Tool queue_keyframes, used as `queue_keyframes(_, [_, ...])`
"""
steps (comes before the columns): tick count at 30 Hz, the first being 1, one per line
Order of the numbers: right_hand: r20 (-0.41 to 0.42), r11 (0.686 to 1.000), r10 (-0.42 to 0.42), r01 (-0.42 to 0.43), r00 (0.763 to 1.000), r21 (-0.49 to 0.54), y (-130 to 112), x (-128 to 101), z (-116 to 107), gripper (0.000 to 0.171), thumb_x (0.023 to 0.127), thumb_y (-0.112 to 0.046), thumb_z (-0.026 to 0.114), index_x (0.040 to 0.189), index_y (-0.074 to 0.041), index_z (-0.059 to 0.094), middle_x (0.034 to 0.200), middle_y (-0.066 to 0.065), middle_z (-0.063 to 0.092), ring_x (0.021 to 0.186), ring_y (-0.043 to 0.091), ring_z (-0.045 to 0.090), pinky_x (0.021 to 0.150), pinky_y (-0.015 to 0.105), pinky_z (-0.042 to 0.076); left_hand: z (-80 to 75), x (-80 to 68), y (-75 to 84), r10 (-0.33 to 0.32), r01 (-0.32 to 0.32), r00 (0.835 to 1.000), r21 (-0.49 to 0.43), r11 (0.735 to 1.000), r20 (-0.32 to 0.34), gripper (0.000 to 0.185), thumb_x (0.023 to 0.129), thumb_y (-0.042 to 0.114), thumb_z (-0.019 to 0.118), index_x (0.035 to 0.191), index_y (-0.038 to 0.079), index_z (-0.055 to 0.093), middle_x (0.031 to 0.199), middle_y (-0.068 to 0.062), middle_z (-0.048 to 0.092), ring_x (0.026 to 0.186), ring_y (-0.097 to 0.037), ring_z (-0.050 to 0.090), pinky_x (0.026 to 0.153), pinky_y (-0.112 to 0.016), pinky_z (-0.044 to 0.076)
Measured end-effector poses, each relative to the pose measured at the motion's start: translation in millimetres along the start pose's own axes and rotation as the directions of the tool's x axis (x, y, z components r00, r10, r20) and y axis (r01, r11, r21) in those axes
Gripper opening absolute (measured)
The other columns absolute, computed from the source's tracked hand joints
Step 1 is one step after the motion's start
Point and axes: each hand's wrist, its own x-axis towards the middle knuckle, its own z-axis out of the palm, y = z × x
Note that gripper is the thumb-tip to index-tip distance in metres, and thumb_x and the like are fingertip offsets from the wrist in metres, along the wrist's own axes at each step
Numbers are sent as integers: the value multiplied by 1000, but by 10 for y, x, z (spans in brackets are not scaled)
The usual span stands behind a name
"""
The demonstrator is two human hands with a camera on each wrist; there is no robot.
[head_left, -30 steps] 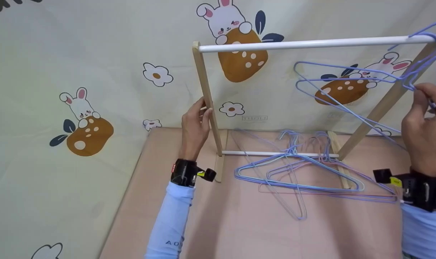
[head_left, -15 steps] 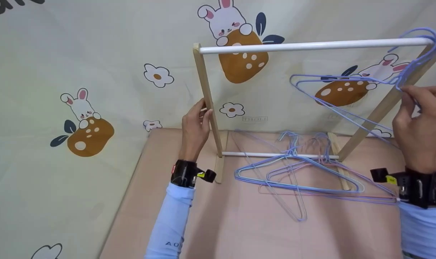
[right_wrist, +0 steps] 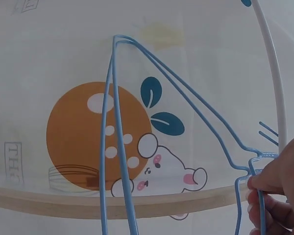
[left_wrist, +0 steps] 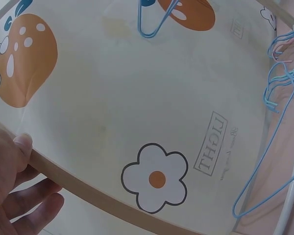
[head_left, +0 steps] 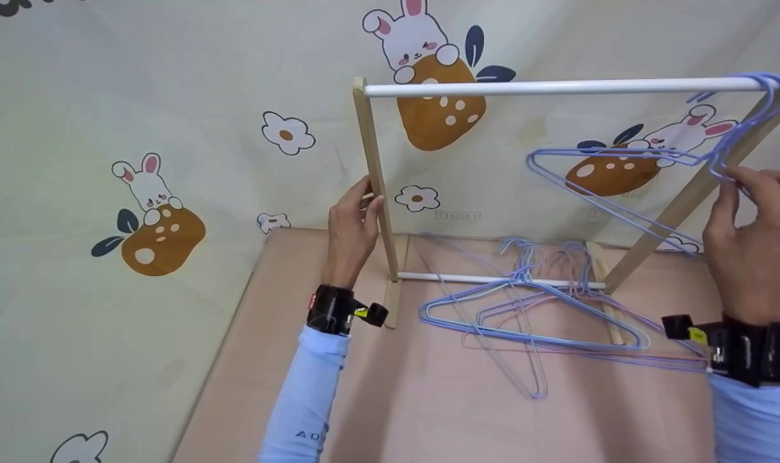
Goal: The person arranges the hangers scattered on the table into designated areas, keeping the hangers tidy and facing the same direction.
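Observation:
A small wooden rack with a white top rail (head_left: pixel 557 86) stands on the pink table. My left hand (head_left: pixel 353 225) grips its left wooden post (head_left: pixel 375 180), thumb on the wood (left_wrist: pixel 24 147). Two blue wire hangers (head_left: pixel 615 186) hang from the rail's right end. My right hand (head_left: pixel 750 238) pinches their necks just below the hooks, fingertips (right_wrist: pixel 264 183) on the wire (right_wrist: pixel 118 132). A pile of several blue and pink wire hangers (head_left: pixel 531 308) lies on the table across the rack's lower white bar (head_left: pixel 454 278).
Behind the rack hangs a cream backdrop with rabbit and flower prints (head_left: pixel 158 218). The pink table surface (head_left: pixel 428 399) stretches toward me, its left edge (head_left: pixel 235 334) running diagonally. The rack's right post (head_left: pixel 685 193) slants down to the table.
The hanger hooks have settled lower onto the rail's right end, and my right hand has shifted slightly left and down on the necks. My left hand stays on the post.

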Motion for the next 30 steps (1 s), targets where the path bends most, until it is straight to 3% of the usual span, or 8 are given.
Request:
queue_keyframes(5, [-27, 998, -58, 58, 998, 5, 76, -83, 3, 27, 97, -12, 47, 116, 2, 60, 110, 25, 47, 114, 33, 40, 102, 39, 28, 18, 0, -9, -3, 3, 1000, -7, 1000, 5, 38, 95, 12, 53, 131, 3, 50, 119, -10, 59, 101, -12, 60, 81, -19, 50])
queue_keyframes(12, [-118, 980, -134, 149, 984, 130, -140, -247, 118, 17, 90, -6, 57, 98, 6, 67, 93, 25, 50, 92, 41, 46, 86, 34, 32, 15, 7, -27, 7, -7, 1000, 17, 1000, -3, 35, 95, 13, 54, 129, 4, 52, 115, -8, 61, 98, -9, 61, 79, -18, 50])
queue_keyframes(17, [-31, 963, -164, 167, 986, 211, -253, -447, 235, 14, 88, 0, 60, 98, 5, 67, 91, 22, 52, 87, 37, 48, 75, 28, 33, 3, 13, -33, 12, -12, 1000, 12, 1000, 2, 34, 95, 11, 54, 128, 4, 53, 114, -8, 60, 99, -8, 60, 78, -17, 50])
queue_keyframes(23, [20, 927, -194, 176, 981, 330, -425, -609, 373, 17, 79, 14, 62, 94, 9, 66, 85, 21, 55, 79, 32, 52, 72, 20, 35, -11, 12, -31, 2, -2, 1000, -9, 1000, 4, 34, 95, 12, 54, 129, 5, 53, 115, -8, 60, 100, -12, 61, 79, -18, 50])
queue_keyframes(30, [211, 917, -200, 106, 957, 385, -129, -944, 772, 13, 84, 3, 64, 95, -1, 68, 86, 6, 59, 75, 17, 53, 62, 25, 37, -9, 10, -45, 12, -12, 1000, -13, 1000, 5, 34, 95, 13, 54, 129, 6, 53, 116, -8, 60, 100, -14, 61, 79, -19, 51])
